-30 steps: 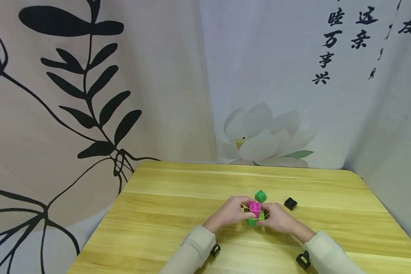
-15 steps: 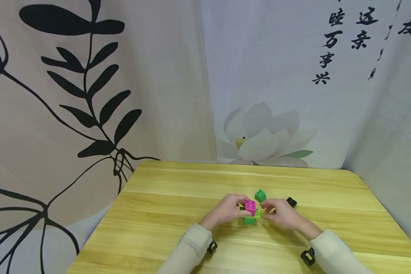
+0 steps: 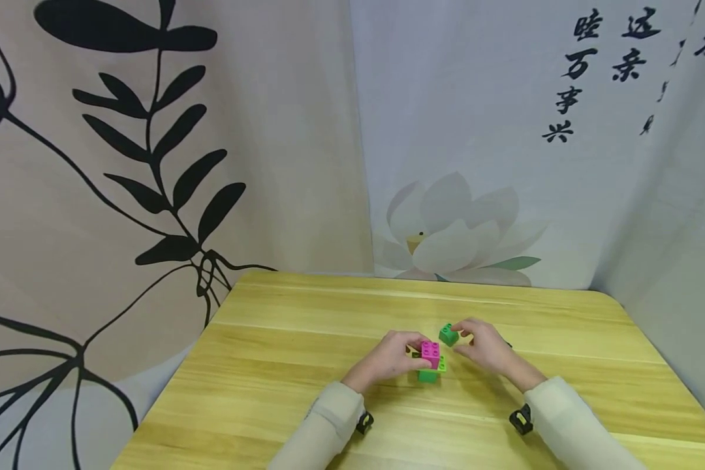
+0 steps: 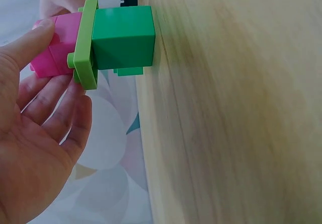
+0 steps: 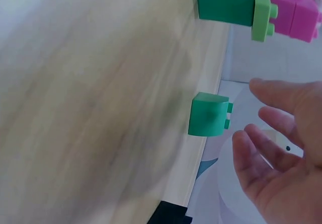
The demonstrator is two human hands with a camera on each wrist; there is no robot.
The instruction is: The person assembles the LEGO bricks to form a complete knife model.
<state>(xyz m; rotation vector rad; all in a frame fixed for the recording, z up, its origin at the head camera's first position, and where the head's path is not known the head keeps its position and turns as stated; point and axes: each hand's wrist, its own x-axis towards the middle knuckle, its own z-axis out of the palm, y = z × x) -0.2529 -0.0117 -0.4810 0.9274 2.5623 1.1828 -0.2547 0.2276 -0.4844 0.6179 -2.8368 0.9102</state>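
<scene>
- The right hand (image 3: 487, 347) has left the stack (image 4: 95, 42) and is now near the loose green block (image 3: 448, 335) on the wooden table (image 3: 305, 313), fingers apart, holding nothing.
- So only the left hand (image 3: 391, 356) holds the stack, thumb and fingers clamped on its pink block (image 4: 64, 43).

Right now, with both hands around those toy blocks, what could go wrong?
The left hand grips the stack around its pink block, so the lime plate or lower green block might work loose. The right hand is near the loose green block without gripping it and could tip it. The nearby black block might get brushed aside.
</scene>
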